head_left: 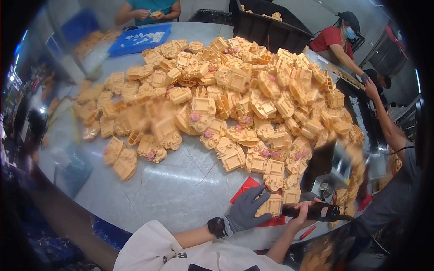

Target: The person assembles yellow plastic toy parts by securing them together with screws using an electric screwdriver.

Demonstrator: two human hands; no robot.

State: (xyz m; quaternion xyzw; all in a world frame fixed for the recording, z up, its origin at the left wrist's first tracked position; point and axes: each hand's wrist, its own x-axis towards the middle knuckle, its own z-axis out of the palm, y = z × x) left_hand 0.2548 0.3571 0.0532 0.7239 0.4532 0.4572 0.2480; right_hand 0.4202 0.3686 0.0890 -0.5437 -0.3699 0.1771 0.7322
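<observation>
In a grey glove, my left hand [245, 209] is closed on the near side of a pale orange plastic housing [270, 206], its fingers along the left and top edges. The housing rests over a red flat piece [246, 187] on the table, whose corners show around it. My bare right hand [302, 218] wraps round a black power screwdriver [324, 211] lying nearly level. Its front end points left at the housing's right side; whether the tip touches is hidden. Another orange housing [291, 195] lies just beyond.
A large heap of orange housings [235, 81] covers the grey table [181, 167], some with pink parts. A blue tray [140, 40] of white pieces and a black bin [271, 31] stand behind. A red pen-like tool [308, 232] lies near the right hand. Co-workers stand behind and right.
</observation>
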